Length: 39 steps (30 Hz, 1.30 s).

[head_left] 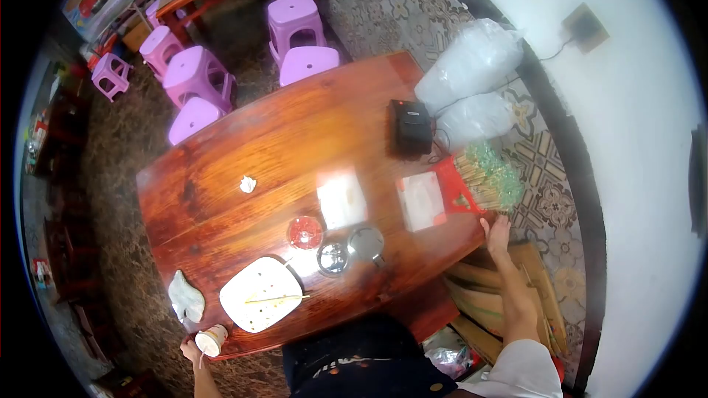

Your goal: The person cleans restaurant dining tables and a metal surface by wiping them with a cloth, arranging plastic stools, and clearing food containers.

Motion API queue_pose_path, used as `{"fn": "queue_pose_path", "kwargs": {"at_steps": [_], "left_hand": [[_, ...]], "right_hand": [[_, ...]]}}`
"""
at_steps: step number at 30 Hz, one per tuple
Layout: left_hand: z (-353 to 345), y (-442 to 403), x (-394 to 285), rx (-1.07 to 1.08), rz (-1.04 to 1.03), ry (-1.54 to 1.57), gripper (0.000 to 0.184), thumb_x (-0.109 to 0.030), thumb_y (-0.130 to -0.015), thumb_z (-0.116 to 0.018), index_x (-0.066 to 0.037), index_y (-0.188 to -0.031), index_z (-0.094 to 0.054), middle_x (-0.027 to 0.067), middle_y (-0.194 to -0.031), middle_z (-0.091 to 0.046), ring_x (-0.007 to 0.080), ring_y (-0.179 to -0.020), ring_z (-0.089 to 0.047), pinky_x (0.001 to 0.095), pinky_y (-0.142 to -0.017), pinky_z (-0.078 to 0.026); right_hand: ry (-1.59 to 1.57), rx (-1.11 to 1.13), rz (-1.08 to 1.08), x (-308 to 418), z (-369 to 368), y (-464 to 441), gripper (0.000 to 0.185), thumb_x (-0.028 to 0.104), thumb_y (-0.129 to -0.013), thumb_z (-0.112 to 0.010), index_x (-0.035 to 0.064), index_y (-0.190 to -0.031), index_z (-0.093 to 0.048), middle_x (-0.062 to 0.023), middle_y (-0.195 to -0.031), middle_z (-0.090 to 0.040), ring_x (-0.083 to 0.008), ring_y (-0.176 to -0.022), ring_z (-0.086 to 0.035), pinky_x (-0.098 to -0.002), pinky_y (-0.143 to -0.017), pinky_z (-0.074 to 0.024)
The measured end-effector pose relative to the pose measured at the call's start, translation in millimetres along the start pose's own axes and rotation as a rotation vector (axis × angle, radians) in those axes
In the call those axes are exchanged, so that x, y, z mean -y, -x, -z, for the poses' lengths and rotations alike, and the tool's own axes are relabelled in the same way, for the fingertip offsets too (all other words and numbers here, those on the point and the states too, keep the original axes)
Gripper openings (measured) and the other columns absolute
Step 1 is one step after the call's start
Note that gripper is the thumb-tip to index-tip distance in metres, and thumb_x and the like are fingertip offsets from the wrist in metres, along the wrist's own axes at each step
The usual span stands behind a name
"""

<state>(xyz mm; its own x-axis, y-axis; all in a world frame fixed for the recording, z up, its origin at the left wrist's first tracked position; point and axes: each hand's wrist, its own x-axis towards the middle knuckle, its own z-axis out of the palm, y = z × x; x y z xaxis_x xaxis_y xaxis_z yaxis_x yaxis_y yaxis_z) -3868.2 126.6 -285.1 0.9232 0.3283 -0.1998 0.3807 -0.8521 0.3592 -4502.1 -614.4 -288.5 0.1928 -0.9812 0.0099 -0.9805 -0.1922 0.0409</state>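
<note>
In the head view my left hand [190,348] is at the table's near left corner, its fingers closed around the side of a paper cup [212,340]. The cup leans toward me, and something thin hangs from its rim. My right hand [498,231] is at the table's right edge, thumb and fingers on the near corner of a red plastic basket [455,188]. Thin sticks in green wrapping, like packaged chopsticks [488,178], fill the basket. A white square plate [254,296] with food specks and a single stick across it lies nearer my left hand.
On the wooden table [214,214] are a grey cloth [186,298], crumpled tissue [248,184], a red-filled jar [305,231], a metal-lidded jar [333,258], a tissue box [421,202] and a black box [410,127]. Purple stools [195,77] stand beyond; plastic bags [472,63] sit by the wall.
</note>
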Motion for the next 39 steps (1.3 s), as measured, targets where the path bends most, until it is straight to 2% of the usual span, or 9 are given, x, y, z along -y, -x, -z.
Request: {"fn": "queue_pose_path", "kwargs": {"at_steps": [13, 23, 24, 26, 30, 33, 35, 36, 39], "left_hand": [[-14, -23, 23, -0.018, -0.205, -0.199, 0.031, -0.005, -0.076, -0.053, 0.005, -0.102, -0.067, 0.0226, -0.096, -0.069, 0.0387, -0.090, -0.066, 0.0452, -0.082, -0.051], [-15, -6, 29, -0.070, -0.187, -0.183, 0.029, -0.008, -0.077, -0.054, 0.000, -0.099, -0.069, 0.0232, -0.095, -0.069, 0.0395, -0.091, -0.066, 0.0463, -0.085, -0.051], [-15, -5, 28, -0.090, -0.186, -0.243, 0.029, -0.009, -0.077, -0.054, 0.001, -0.099, -0.070, 0.0222, -0.095, -0.070, 0.0381, -0.092, -0.067, 0.0451, -0.085, -0.051], [-10, 2, 19, 0.088, -0.194, 0.016, 0.029, -0.009, -0.076, -0.054, 0.004, -0.099, -0.069, 0.0206, -0.095, -0.071, 0.0361, -0.090, -0.067, 0.0434, -0.085, -0.051], [-2, 29, 9, -0.021, -0.154, -0.013, 0.033, -0.011, -0.079, -0.051, -0.004, -0.105, -0.070, 0.0197, -0.103, -0.067, 0.0357, -0.100, -0.063, 0.0407, -0.091, -0.048], [1, 39, 17, 0.029, 0.077, -0.084, 0.034, -0.008, -0.079, -0.049, -0.003, -0.106, -0.070, 0.0226, -0.105, -0.066, 0.0381, -0.106, -0.060, 0.0416, -0.094, -0.047], [-9, 47, 39, -0.074, 0.107, -0.107, 0.033, -0.008, -0.079, -0.049, -0.001, -0.104, -0.070, 0.0241, -0.103, -0.066, 0.0395, -0.105, -0.060, 0.0433, -0.093, -0.047], [-12, 50, 41, -0.118, 0.114, -0.123, 0.033, -0.007, -0.079, -0.049, 0.000, -0.103, -0.069, 0.0249, -0.102, -0.066, 0.0401, -0.104, -0.060, 0.0442, -0.092, -0.048], [-17, 52, 43, -0.183, 0.102, -0.131, 0.030, -0.007, -0.079, -0.049, 0.001, -0.099, -0.069, 0.0266, -0.100, -0.066, 0.0413, -0.101, -0.061, 0.0461, -0.090, -0.048]], "right_hand": [[-0.126, -0.025, -0.318, 21, 3, 4, 0.062, 0.045, -0.083, -0.070, 0.0054, -0.127, -0.055, -0.0276, -0.115, -0.055, -0.0461, -0.109, -0.053, -0.0498, -0.093, -0.0445], [-0.116, -0.138, -0.269, 25, 3, -17, 0.044, 0.037, -0.077, -0.078, -0.0019, -0.097, -0.070, -0.0270, -0.099, -0.063, -0.0446, -0.091, -0.061, -0.0472, -0.080, -0.0504], [-0.072, -0.125, -0.290, 26, 2, -21, 0.041, 0.039, -0.077, -0.077, 0.0002, -0.088, -0.070, -0.0235, -0.085, -0.066, -0.0433, -0.085, -0.063, -0.0481, -0.076, -0.0505], [0.050, -0.243, -0.070, 5, -15, -23, 0.044, 0.046, -0.079, -0.073, 0.0023, -0.087, -0.071, -0.0199, -0.080, -0.068, -0.0416, -0.078, -0.065, -0.0486, -0.072, -0.0513], [-0.096, 0.035, -0.271, -5, -30, -30, 0.070, 0.071, -0.079, -0.058, 0.0080, -0.107, -0.069, -0.0176, -0.097, -0.070, -0.0396, -0.085, -0.067, -0.0518, -0.074, -0.0526], [0.142, -0.094, -0.346, -1, -43, -30, 0.084, 0.081, -0.076, -0.049, 0.0014, -0.097, -0.064, -0.0303, -0.087, -0.065, -0.0540, -0.085, -0.061, -0.0585, -0.076, -0.0525], [0.057, 0.337, -0.425, -22, -47, -58, 0.096, 0.085, -0.078, -0.039, -0.0039, -0.102, -0.068, -0.0313, -0.099, -0.066, -0.0461, -0.094, -0.065, -0.0522, -0.080, -0.0531], [-0.229, 0.422, -0.530, -78, -103, -82, 0.084, 0.071, -0.083, -0.055, 0.0032, -0.132, -0.050, -0.0243, -0.120, -0.059, -0.0504, -0.098, -0.060, -0.0640, -0.067, -0.0529], [-0.641, 0.599, -0.557, -38, -28, -65, 0.084, 0.063, -0.080, -0.067, 0.0131, -0.141, -0.038, -0.0208, -0.126, -0.053, -0.0463, -0.104, -0.057, -0.0647, -0.063, -0.0518]]}}
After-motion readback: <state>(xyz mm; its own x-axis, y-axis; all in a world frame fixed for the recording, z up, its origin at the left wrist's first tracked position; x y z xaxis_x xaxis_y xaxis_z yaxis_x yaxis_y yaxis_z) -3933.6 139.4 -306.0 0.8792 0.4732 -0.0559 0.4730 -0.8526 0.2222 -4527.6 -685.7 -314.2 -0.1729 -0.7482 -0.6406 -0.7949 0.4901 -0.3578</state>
